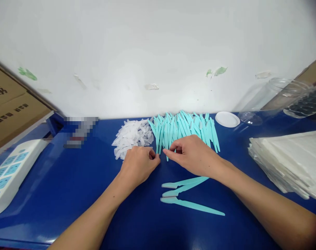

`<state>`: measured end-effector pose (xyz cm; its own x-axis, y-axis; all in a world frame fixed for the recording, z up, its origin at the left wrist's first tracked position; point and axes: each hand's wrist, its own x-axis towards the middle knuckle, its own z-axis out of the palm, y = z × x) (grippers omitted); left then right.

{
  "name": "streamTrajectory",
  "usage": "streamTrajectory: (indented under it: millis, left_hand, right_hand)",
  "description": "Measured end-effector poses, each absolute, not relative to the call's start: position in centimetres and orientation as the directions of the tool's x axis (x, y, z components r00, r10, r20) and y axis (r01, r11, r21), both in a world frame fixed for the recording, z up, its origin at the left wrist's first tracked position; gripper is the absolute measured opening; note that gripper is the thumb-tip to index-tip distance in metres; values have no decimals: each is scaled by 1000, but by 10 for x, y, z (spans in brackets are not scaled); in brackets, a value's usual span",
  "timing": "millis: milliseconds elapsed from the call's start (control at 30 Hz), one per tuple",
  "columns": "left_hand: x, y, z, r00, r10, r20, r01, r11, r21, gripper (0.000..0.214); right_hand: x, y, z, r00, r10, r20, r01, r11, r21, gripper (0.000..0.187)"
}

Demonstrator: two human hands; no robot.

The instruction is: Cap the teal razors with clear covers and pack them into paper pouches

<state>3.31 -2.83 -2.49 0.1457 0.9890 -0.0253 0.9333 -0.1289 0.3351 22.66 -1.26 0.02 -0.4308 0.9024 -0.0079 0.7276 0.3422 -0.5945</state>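
Blue worktop [56, 187] against a marked white wall [147, 41]. Three turquoise knife-shaped pieces [197, 206] apart in front; behind, an uncounted turquoise pile [181, 128] beside a heap of translucent pieces [133, 133]. One white disc [227, 119]; at far right, clear containers [307, 100], contents indistinct. At the pile's near edge, left hand [137, 161] and right hand [190, 152], fingertips narrowly spaced; grip impossible to tell.

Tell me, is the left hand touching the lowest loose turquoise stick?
Apart: the head view shows bare blue tabletop between the left hand and that turquoise stick.
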Motion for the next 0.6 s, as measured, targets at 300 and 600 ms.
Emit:
streamTrajectory:
  millis: [300,600]
  left_hand:
    - [48,-56,-10,237,970,44,680,-198,706,27]
    - [10,66,15,34,991,126,900,-85,429,26]
  right_hand:
    - [218,-14,-8,-350,930,-116,470,67,-880,46]
    - [263,-14,-2,-267,959,-99,443,30,-896,49]
